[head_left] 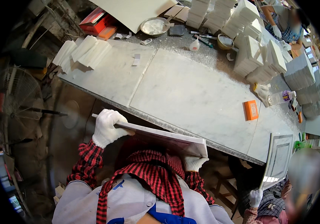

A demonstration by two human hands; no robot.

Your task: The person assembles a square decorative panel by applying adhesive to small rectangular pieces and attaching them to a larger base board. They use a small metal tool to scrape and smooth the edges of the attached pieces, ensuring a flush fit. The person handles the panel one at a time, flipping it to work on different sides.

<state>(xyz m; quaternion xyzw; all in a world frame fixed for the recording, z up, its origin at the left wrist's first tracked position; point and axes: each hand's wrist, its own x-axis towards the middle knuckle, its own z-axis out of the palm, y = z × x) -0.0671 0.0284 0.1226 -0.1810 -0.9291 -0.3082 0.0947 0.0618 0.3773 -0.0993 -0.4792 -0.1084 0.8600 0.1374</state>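
A thin, pale stone tile (167,136) stands nearly on edge in front of my body, along the table's front edge. Near its left end, my left hand (107,127), in a white knit glove, closes over the upper edge with the thumb on the near side. My right hand (196,163), gloved alike, holds the tile's lower right corner; its fingers are mostly hidden behind the tile. Beyond the tile lies the worktable, topped with grey-white marble slabs (182,89).
White tile stacks (249,56) crowd the table's far right, with others (87,52) at far left. An orange box (250,110), plastic bottle (279,98) and powder bowl (154,27) sit on the table. A fan (21,97) stands left. At right, a co-worker holds a framed-pattern panel (278,160).
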